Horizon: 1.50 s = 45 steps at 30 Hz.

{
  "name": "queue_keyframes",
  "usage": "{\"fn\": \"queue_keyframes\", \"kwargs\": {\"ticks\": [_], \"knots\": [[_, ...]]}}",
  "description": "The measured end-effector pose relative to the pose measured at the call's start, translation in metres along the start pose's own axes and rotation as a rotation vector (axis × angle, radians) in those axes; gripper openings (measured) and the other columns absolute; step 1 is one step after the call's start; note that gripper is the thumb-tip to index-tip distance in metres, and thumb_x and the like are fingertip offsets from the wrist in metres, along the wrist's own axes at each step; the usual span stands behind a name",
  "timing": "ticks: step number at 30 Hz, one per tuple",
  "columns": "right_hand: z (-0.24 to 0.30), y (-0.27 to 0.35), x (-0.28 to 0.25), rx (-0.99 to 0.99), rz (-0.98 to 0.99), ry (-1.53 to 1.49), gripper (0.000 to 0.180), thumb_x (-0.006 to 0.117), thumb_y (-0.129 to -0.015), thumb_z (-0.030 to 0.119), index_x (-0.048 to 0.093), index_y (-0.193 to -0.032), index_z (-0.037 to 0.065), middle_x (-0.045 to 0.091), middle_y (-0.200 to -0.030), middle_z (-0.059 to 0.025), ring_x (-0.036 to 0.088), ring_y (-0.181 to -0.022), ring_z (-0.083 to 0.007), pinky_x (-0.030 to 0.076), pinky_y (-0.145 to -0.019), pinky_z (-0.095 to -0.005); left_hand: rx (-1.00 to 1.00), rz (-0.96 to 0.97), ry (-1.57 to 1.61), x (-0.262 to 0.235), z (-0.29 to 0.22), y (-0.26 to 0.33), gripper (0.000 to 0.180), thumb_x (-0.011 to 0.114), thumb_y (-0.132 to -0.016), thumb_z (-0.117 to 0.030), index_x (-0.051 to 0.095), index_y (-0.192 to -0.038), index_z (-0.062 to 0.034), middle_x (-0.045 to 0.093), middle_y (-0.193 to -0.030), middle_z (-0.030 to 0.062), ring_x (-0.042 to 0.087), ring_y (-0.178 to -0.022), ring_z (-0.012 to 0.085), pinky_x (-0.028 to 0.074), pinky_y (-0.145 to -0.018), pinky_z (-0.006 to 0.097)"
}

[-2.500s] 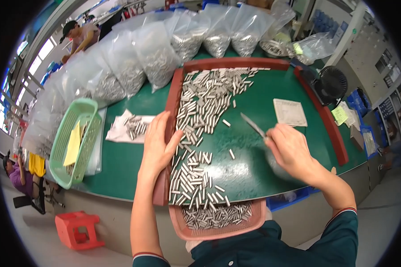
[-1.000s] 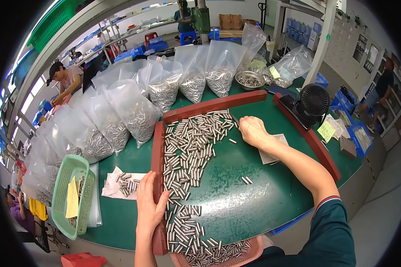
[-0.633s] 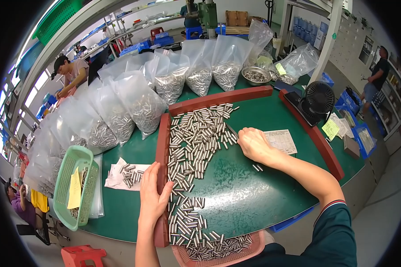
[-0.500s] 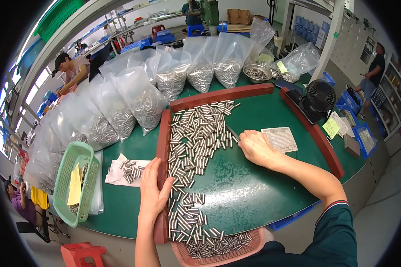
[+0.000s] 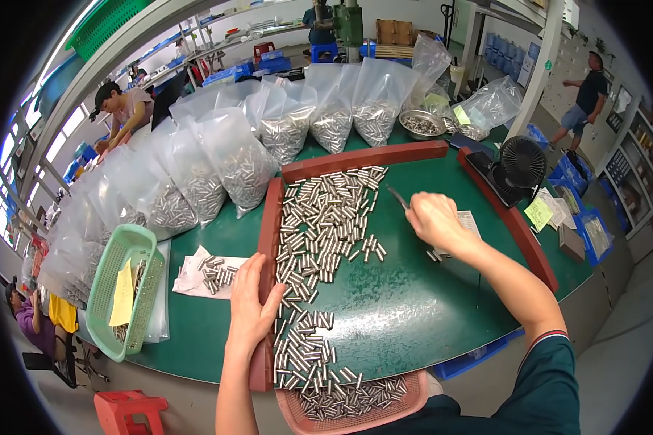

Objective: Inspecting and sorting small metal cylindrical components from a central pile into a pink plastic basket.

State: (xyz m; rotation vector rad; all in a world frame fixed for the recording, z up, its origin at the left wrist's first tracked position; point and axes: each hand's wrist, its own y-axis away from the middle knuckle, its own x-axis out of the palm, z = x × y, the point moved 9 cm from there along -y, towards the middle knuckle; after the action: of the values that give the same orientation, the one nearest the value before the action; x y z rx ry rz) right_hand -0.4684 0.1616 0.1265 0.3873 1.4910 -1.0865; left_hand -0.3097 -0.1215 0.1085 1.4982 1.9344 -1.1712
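Many short, shiny metal pins [image 5: 323, 225] lie in a heap along the left side of the green tabletop. My left hand [image 5: 252, 297] rests on the red-brown wooden rail [image 5: 268, 239] beside them, fingers stretched and thumb apart. Over the table to the right, my right hand [image 5: 437, 220] is closed on a slim metal tool [image 5: 397, 196]; its exact kind is unclear. Its tip points toward the heap without touching it. A small group of pins [image 5: 372, 248] sits just off the heap, and a couple of loose pins [image 5: 435, 255] lie below my right hand, by a printed paper slip [image 5: 469, 222].
A pink basket [image 5: 287, 417] of pins stands below the table's near edge. Clear bags [image 5: 232, 156] of pins line the back and left. A green basket [image 5: 98, 319], a pin-covered cloth [image 5: 189, 279], a metal bowl [image 5: 422, 125] and a black fan [image 5: 522, 163] surround the work area.
My right hand has moved right, away from the heap, with the tool. A couple of pins now show below it, and a small group has separated from the heap. My left hand stays put.
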Motion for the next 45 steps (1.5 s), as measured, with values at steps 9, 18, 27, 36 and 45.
{"fn": "queue_keyframes", "kwargs": {"ticks": [9,18,27,36,45], "knots": [[-0.088,-0.059,0.064,0.122,0.026,0.192,0.014,0.066,-0.078,0.011,0.059,-0.080,-0.001,0.063,-0.084,-0.0203,0.063,-0.083,-0.0364,0.051,-0.074,-0.0457,-0.009,0.023,0.019,0.004,-0.004,-0.002,0.056,0.063,-0.086,-0.022,0.044,-0.132,0.0026,0.046,-0.134,0.0221,0.044,-0.124,0.0375,0.033,-0.106,0.044],[-0.072,-0.067,0.074,0.106,0.074,0.109,0.011,0.061,-0.079,0.008,0.058,-0.083,-0.002,0.062,-0.088,-0.0203,0.062,-0.088,-0.0370,0.049,-0.077,-0.0468,-0.005,0.022,0.020,0.002,-0.005,-0.004,0.055,0.064,-0.086,-0.022,0.045,-0.131,0.0023,0.046,-0.133,0.0217,0.044,-0.123,0.0374,0.034,-0.105,0.044],[-0.033,-0.055,0.069,-0.033,0.108,0.027,0.011,0.055,-0.071,-0.003,0.058,-0.081,-0.002,0.062,-0.088,-0.0191,0.060,-0.090,-0.0366,0.050,-0.079,-0.0458,-0.005,0.024,0.032,0.004,-0.003,-0.004,0.055,0.063,-0.086,-0.024,0.045,-0.131,0.0022,0.046,-0.133,0.0218,0.044,-0.123,0.0376,0.034,-0.104,0.044],[0.014,-0.022,0.056,-0.170,0.091,-0.049,0.009,0.055,-0.071,-0.003,0.056,-0.079,-0.001,0.060,-0.085,-0.0167,0.059,-0.089,-0.0348,0.050,-0.075,-0.0445,0.000,0.015,0.033,0.003,-0.004,-0.005,0.055,0.063,-0.087,-0.026,0.045,-0.130,0.0019,0.046,-0.132,0.0215,0.044,-0.122,0.0371,0.034,-0.104,0.043],[0.059,0.028,0.034,-0.273,0.103,-0.108,0.010,0.054,-0.069,-0.006,0.053,-0.079,-0.002,0.056,-0.084,-0.0159,0.056,-0.086,-0.0339,0.048,-0.072,-0.0428,0.017,-0.004,0.021,0.003,-0.003,-0.001,0.054,0.060,-0.089,-0.031,0.047,-0.128,0.0045,0.048,-0.131,0.0209,0.046,-0.122,0.0363,0.034,-0.104,0.042]]}}
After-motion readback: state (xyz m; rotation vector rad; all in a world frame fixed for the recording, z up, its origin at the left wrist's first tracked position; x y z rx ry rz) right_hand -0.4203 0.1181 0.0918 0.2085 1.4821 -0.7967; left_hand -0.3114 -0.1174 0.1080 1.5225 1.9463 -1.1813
